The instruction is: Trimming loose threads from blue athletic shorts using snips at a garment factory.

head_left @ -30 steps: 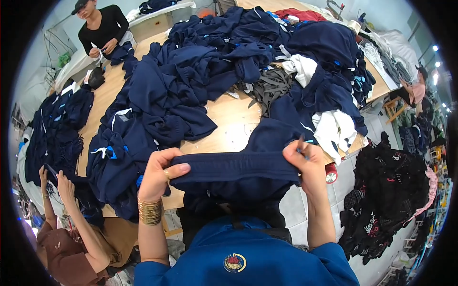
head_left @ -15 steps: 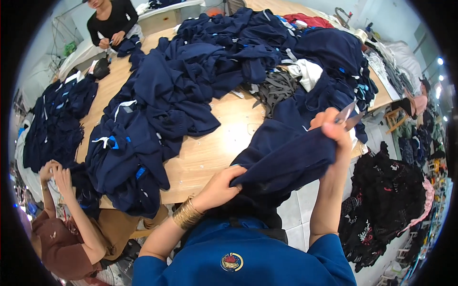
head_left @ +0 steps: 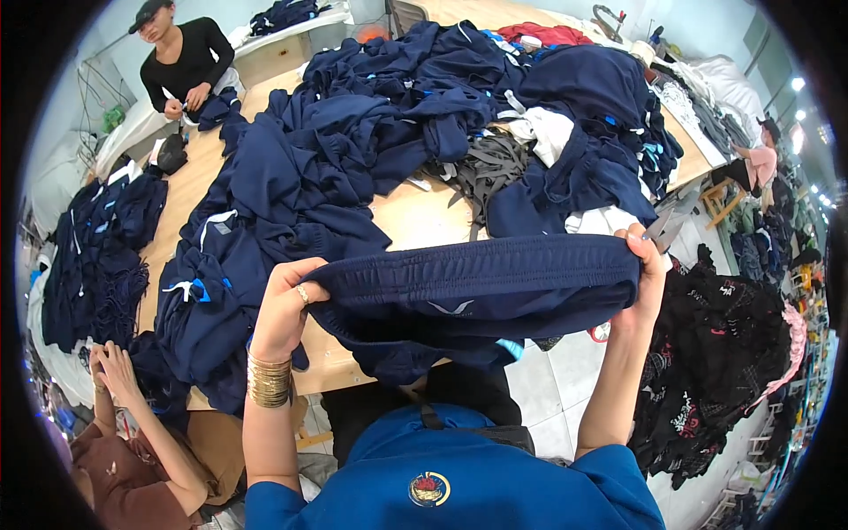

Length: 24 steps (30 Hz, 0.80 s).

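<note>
My left hand (head_left: pixel 284 305) now grips the left end of the navy shorts' elastic waistband (head_left: pixel 477 287), up from where it held the bunched cloth low half a second ago. My right hand (head_left: pixel 647 269) pinches the right end, also holding small metal snips (head_left: pixel 670 221). The shorts are stretched level between my hands, above the near edge of the table (head_left: pixel 415 221), no longer bunched up.

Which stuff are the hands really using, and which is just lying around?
In use:
navy shorts, stretched between left hand and right hand
small snips in the right hand

Lying about:
navy clothes pile
grey straps
black clothes heap
</note>
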Motion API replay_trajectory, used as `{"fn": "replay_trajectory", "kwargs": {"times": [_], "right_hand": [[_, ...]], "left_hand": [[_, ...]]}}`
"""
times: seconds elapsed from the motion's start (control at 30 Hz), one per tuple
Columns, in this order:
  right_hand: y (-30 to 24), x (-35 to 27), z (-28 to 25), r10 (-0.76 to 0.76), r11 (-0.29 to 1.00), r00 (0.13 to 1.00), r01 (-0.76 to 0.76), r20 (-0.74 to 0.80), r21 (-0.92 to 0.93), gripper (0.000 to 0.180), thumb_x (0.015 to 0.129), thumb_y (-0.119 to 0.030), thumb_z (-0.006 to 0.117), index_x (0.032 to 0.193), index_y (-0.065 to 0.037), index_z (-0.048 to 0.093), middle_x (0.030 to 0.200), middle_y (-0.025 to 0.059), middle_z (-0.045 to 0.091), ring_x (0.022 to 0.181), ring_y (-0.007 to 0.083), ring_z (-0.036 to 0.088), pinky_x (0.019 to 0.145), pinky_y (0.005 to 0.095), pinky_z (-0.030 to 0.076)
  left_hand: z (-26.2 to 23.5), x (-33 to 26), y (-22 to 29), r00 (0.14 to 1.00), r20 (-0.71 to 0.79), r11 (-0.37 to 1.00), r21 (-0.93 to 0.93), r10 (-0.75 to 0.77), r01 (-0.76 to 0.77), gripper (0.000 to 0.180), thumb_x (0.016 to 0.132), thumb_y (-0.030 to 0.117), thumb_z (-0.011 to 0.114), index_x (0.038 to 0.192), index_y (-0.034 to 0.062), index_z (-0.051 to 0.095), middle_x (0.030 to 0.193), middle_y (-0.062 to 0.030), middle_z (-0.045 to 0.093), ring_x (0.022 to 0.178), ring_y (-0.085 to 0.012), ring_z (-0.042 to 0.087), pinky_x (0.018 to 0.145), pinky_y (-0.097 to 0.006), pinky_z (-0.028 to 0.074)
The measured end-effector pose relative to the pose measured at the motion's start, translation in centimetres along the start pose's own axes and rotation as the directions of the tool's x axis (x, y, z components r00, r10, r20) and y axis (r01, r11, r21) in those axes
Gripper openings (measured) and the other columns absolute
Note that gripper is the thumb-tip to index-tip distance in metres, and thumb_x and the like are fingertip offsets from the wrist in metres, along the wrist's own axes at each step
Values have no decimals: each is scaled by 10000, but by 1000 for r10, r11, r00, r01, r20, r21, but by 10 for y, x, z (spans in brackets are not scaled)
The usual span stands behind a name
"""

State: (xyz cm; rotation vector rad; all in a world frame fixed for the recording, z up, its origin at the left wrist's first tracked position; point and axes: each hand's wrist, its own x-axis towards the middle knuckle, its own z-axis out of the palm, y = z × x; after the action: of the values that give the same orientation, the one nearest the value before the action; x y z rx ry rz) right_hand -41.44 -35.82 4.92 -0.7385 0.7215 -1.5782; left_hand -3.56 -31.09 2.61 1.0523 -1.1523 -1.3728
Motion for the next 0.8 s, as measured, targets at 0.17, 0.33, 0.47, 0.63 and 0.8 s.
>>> {"fn": "replay_trajectory", "kwargs": {"times": [0.17,0.33,0.47,0.63,0.8], "right_hand": [[5,7,-11,12,1000,1000,-12,-11,-14,174,779,-99,566,692,-103,416,637,-19,414,568,95,414,554,238,364],[11,4,-16,-36,997,998,33,-51,-64,142,750,-91,588,712,-88,452,640,-12,428,577,93,426,559,228,367],[31,-10,-17,-105,884,988,40,-115,-466,140,670,-43,658,702,-66,524,668,-25,477,625,77,451,581,218,344],[67,-14,-63,12,-3,978,209,209,-978,124,704,-91,661,776,-17,594,724,70,564,648,171,505,616,298,406],[97,-38,13,161,481,858,364,488,-798,405,631,-58,735,1021,-43,624,1020,94,588,904,246,582,794,317,452]], "left_hand": [[-6,7,-5,999,40,999,-45,-11,12,255,679,-18,465,863,-72,633,793,-29,636,727,-90,560,696,-193,426],[9,0,1,989,-137,998,-42,-53,48,289,680,11,491,912,-84,635,786,-57,636,735,-96,565,699,-210,437],[0,-5,-27,953,162,916,357,-257,186,331,780,129,592,1074,-21,619,1072,-107,606,914,-137,582,837,-239,441],[19,-5,-82,990,139,853,520,-24,-53,197,782,145,600,935,23,621,831,-118,644,781,-193,612,716,-282,460],[49,-6,-75,957,216,768,574,193,-284,144,771,108,562,882,20,588,830,-145,611,790,-299,596,723,-349,469]]}}
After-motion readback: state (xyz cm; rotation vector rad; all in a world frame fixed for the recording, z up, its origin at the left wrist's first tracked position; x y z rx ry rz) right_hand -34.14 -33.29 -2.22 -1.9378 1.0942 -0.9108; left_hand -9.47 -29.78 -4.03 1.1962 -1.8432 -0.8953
